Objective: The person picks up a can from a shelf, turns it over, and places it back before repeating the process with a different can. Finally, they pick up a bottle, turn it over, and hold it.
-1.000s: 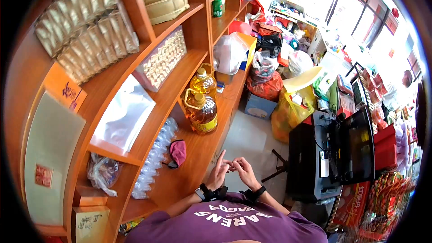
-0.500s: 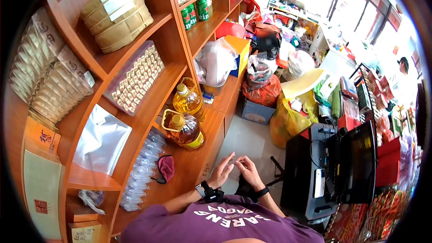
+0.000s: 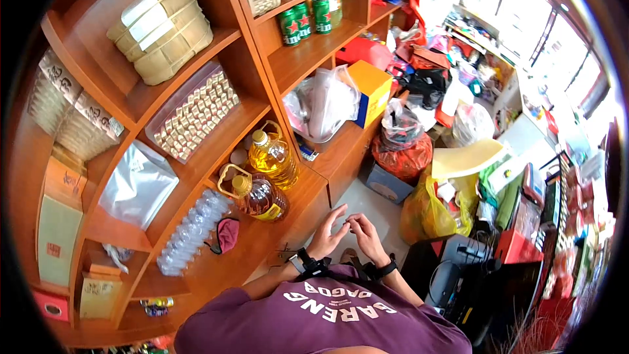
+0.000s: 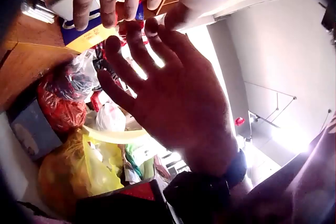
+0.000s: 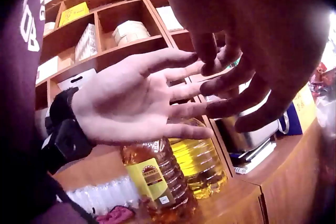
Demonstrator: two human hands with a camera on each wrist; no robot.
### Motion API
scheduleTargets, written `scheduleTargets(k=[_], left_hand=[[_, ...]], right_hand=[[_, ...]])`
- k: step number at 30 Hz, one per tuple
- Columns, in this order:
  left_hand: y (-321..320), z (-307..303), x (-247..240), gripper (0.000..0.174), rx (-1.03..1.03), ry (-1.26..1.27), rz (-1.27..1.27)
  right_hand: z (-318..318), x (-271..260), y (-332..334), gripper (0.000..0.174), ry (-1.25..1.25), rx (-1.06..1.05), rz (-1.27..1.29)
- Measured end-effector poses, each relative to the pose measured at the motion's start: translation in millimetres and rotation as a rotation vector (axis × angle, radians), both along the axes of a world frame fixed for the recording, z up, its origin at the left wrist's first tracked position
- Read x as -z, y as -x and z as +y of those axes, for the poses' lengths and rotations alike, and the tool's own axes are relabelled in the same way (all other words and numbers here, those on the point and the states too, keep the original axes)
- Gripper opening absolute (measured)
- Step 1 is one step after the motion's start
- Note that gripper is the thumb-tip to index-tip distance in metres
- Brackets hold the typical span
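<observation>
"It's a crowded room: brown shelves (image 3: 260, 56) up the left side, windows (image 3: 557, 23) on the far right. What's low down?"

"A wooden counter (image 3: 303, 190) at the foot of the shelves. On it stand a brown bottle (image 3: 263, 198) and, just beyond it, a yellow bottle (image 3: 272, 160), both upright."

"And nearer than those?"

"A maroon pouch (image 3: 228, 235), with a clear plastic row (image 3: 190, 233) just left of it."

"Where are the hands?"

"In front of the purple shirt (image 3: 229, 324), over the floor (image 3: 360, 202), to the right of the counter. The left hand (image 3: 323, 239) is closer to the two bottles, which stand to its left and farther off, apart from it. The right hand (image 3: 368, 239) is beside it."

"Are they gripping anything?"

"Neither one. The left fingers are wide, nearly straight, palm turned toward the other hand. The right fingers are relaxed and slightly bent, with gaps between them."

"Do the fingertips touch?"

"They're very near each other and overlap from the right wrist; I can't tell whether they meet."

"And on the right?"

"A yellow bag (image 3: 419, 211) on the floor, a red bag (image 3: 403, 157) farther back on a blue box (image 3: 386, 185), and green cans (image 3: 288, 26) high on the far shelves."
</observation>
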State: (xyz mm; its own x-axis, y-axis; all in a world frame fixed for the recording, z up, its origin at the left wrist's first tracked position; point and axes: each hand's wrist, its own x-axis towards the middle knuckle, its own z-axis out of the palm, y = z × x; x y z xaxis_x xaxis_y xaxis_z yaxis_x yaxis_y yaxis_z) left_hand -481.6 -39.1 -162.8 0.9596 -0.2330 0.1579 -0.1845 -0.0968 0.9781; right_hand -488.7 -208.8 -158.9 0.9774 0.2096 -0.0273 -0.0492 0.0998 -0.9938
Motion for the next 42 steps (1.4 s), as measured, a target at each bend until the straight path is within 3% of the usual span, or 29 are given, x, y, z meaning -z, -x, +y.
scheduleTargets(k=[6, 8, 11, 13, 21, 24, 25, 30, 34, 36, 42], left_hand=[[-7, -18, 9, 0.034, 0.032, 0.151, 0.200], [-15, -22, 7, 0.033, 0.026, 0.152, 0.209], [-30, -25, 6, 0.032, 0.066, 0.140, 0.273], [-41, -26, 34, 0.033, 0.080, 0.187, 0.295], [-138, -47, 64, 0.026, 0.125, 0.250, 0.283], [-189, -59, 37, 0.026, 0.182, 0.151, 0.284], [-206, -60, 27, 0.028, 0.190, 0.109, 0.145], [-264, -52, 13, 0.037, 0.110, 0.151, 0.124], [-294, -37, 4, 0.041, -0.026, 0.233, 0.041], [-300, -27, -1, 0.039, -0.129, 0.104, 0.050], [-304, -13, -2, 0.026, -0.144, 0.136, 0.055]], right_hand=[[-15, 9, -22, 0.016, -0.003, -0.100, 0.015], [-15, 22, -26, 0.016, -0.114, -0.053, 0.100], [-21, 18, -36, 0.018, -0.084, -0.034, 0.111], [-23, 29, -48, 0.019, -0.054, -0.028, 0.108], [-45, 53, -119, 0.019, 0.008, 0.027, 0.079], [-53, 24, -157, 0.016, 0.051, 0.117, 0.075], [-54, 16, -170, 0.014, 0.021, 0.162, 0.036], [-55, -6, -247, 0.017, 0.026, 0.225, -0.052], [-44, -37, -303, 0.037, 0.015, 0.226, -0.117], [-37, -59, -328, 0.043, 0.001, 0.200, -0.152], [-18, -124, -404, 0.044, -0.062, 0.108, -0.262]])
